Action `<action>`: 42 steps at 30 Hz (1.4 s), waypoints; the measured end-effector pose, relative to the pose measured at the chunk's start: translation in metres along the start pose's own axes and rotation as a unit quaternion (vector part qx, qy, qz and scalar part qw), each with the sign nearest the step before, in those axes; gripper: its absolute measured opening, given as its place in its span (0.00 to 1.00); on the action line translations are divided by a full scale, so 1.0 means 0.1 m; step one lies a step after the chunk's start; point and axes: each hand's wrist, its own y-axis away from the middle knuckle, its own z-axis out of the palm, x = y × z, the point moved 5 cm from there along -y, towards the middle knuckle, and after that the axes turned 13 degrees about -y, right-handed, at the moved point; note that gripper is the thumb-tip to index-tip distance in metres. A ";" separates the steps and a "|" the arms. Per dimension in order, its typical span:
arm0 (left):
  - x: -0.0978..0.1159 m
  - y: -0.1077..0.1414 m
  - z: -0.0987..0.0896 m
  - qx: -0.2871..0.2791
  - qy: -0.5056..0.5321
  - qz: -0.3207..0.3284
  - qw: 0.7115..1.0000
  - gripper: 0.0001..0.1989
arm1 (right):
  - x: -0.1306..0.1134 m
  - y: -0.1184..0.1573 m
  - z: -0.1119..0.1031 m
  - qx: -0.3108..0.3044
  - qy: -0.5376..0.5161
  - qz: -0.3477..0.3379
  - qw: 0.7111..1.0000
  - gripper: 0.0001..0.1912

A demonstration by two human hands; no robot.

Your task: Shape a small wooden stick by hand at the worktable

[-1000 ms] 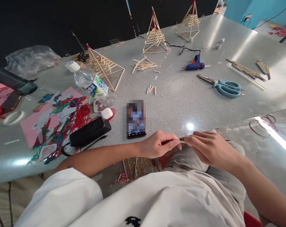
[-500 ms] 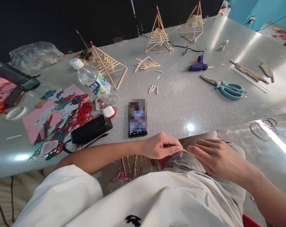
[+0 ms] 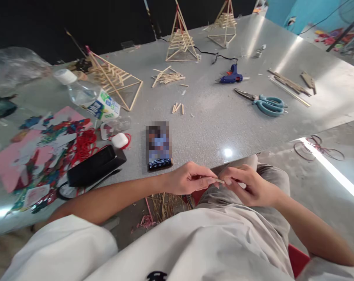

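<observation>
Both hands meet just past the table's front edge, over the lap. My left hand [image 3: 190, 179] is closed, pinching a short thin wooden stick [image 3: 219, 180] between thumb and fingers. At the stick's other end my right hand [image 3: 248, 185] is closed on it too, thumb against the forefinger. On the table, left of the hands, lies a phone [image 3: 159, 146] with a blurred screen. Farther back are several short stick pieces [image 3: 178, 108] and a loose pile of sticks [image 3: 168, 76].
Stick pyramids [image 3: 181, 45] stand at the back. A blue glue gun [image 3: 232, 76], teal-handled scissors [image 3: 269, 105] and wooden strips [image 3: 290, 82] lie right. A bottle [image 3: 91, 99], black case [image 3: 93, 166], white earphone case [image 3: 120, 140] and coloured scraps [image 3: 45, 144] are left.
My right hand has moved left and turned, its thumb now visible against the stick. The camera view has shifted, so the table's things appear farther left.
</observation>
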 end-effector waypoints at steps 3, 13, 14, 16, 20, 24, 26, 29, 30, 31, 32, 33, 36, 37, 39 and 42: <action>-0.01 0.00 -0.01 0.015 0.014 0.010 1.000 0.21 | 0.05 -0.02 0.00 0.021 -0.078 0.013 0.997 0.09; -0.03 0.00 -0.01 0.016 -0.001 0.013 1.000 0.23 | -0.03 -0.04 -0.02 0.015 -0.064 0.006 0.998 0.08; -0.02 0.00 -0.01 0.017 -0.005 0.015 1.000 0.23 | -0.04 -0.04 -0.02 0.015 -0.050 0.003 0.999 0.08; 0.01 -0.01 -0.01 0.020 -0.013 0.017 1.000 0.24 | -0.05 -0.03 -0.03 0.017 -0.018 -0.002 1.000 0.08; 0.03 -0.03 -0.01 0.023 -0.014 0.020 0.999 0.21 | -0.04 -0.01 -0.04 0.008 0.031 0.002 0.999 0.09; 0.02 -0.02 0.01 0.017 0.003 0.026 1.000 0.19 | -0.02 0.01 -0.03 0.003 0.043 0.001 0.999 0.09; 0.00 -0.02 0.01 0.013 0.005 0.021 1.000 0.18 | -0.02 0.00 -0.03 0.003 0.045 -0.005 0.999 0.09; 0.00 -0.01 0.01 0.010 0.008 0.018 1.000 0.19 | -0.03 0.00 -0.02 -0.001 0.056 -0.011 0.998 0.08; 0.00 -0.01 0.01 0.005 0.012 0.015 1.000 0.19 | -0.03 0.00 -0.03 -0.004 0.068 -0.017 0.998 0.08; 0.00 -0.01 0.01 -0.001 0.019 0.009 1.000 0.19 | -0.04 0.00 -0.03 -0.007 0.085 -0.025 0.996 0.07; 0.00 0.00 0.02 -0.008 0.027 0.003 1.000 0.20 | -0.06 0.00 -0.03 -0.013 0.105 -0.034 0.994 0.07; 0.00 0.00 0.02 -0.017 0.035 -0.005 0.999 0.20 | -0.07 0.00 -0.04 -0.023 0.125 -0.041 0.991 0.07; 0.00 0.01 0.01 -0.037 0.036 -0.021 0.998 0.20 | -0.13 -0.01 -0.03 -0.061 0.183 -0.054 0.980 0.08; 0.00 0.01 0.01 -0.041 0.025 -0.023 0.999 0.20 | -0.15 -0.02 -0.03 -0.073 0.199 -0.058 0.976 0.09; 0.00 0.02 0.00 -0.047 -0.004 -0.020 0.999 0.21 | -0.19 -0.03 0.00 -0.091 0.226 -0.066 0.968 0.10; -0.02 0.01 0.00 -0.062 -0.030 -0.008 0.998 0.22 | -0.23 -0.02 0.07 -0.112 0.255 -0.076 0.957 0.12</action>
